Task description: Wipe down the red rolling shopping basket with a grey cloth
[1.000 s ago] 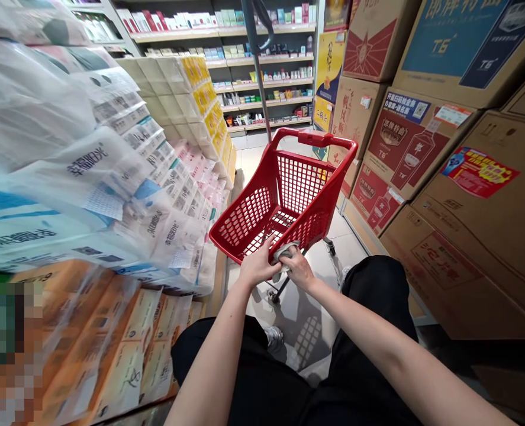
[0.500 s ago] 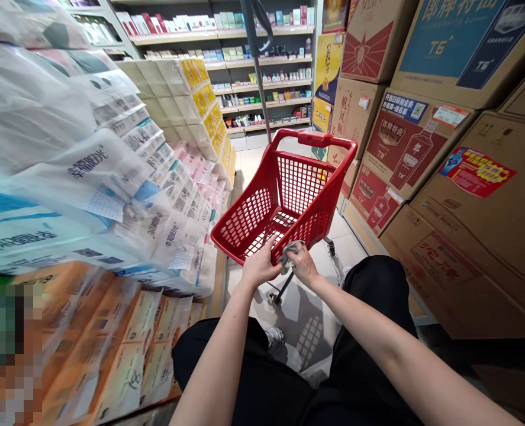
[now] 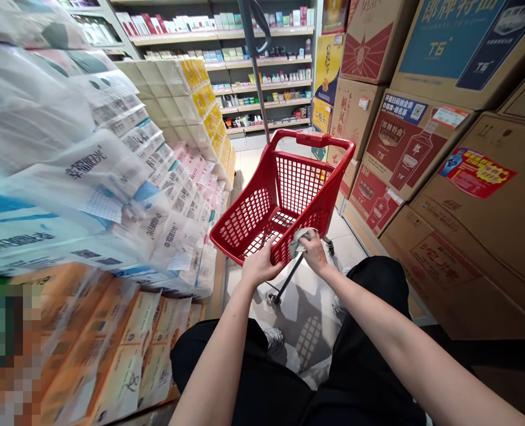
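Observation:
A red plastic shopping cart with a lattice basket stands in front of my knees. My left hand grips the near corner of its rim, thumb on the inner side and fingers hidden behind. My right hand is closed on a crumpled grey cloth, which lies against the outside of the basket's right wall. The basket holds nothing that I can see. Below it, a metal leg with casters reaches the floor.
Wrapped tissue packs pile up on the left, with orange packs nearer me. Cardboard cartons are stacked on the right. A metal pole rises behind the cart. Shelves of small goods line the back.
My right hand has moved the cloth rightward and slightly up along the basket's outer side, away from my left hand. The left hand stays on the rim.

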`<control>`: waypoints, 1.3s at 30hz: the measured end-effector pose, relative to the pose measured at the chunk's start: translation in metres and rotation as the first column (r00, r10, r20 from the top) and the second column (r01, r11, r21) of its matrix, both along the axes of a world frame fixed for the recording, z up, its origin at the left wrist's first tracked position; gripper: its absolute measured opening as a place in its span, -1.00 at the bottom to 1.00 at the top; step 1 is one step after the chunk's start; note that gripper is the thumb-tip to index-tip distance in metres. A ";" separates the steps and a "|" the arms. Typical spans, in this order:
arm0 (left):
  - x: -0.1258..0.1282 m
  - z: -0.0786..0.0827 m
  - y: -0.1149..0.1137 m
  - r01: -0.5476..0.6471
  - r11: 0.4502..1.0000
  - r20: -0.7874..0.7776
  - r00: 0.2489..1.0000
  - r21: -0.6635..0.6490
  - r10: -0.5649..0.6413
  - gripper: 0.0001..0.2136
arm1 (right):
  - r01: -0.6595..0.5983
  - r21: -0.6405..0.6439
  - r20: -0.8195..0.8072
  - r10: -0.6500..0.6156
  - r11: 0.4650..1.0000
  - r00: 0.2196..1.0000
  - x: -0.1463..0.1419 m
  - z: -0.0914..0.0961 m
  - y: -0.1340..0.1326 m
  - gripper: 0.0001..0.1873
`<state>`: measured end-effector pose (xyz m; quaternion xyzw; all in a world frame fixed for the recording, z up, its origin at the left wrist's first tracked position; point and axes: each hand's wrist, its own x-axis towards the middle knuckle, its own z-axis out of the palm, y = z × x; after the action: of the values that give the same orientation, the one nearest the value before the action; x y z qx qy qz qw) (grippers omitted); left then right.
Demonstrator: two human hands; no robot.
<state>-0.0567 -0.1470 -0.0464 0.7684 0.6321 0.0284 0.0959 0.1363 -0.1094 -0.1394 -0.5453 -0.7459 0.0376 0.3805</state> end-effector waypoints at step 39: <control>0.004 -0.002 0.011 -0.021 1.000 -0.034 0.999 0.006 0.021 -0.27 | -0.059 -0.130 -0.084 0.048 0.990 0.995 -0.001 -0.012 0.018 -0.67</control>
<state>-0.0524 -0.1362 -0.0484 0.7624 0.6415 0.0179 0.0828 0.1350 -0.0911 -0.1516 -0.5470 -0.7402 0.1190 0.3724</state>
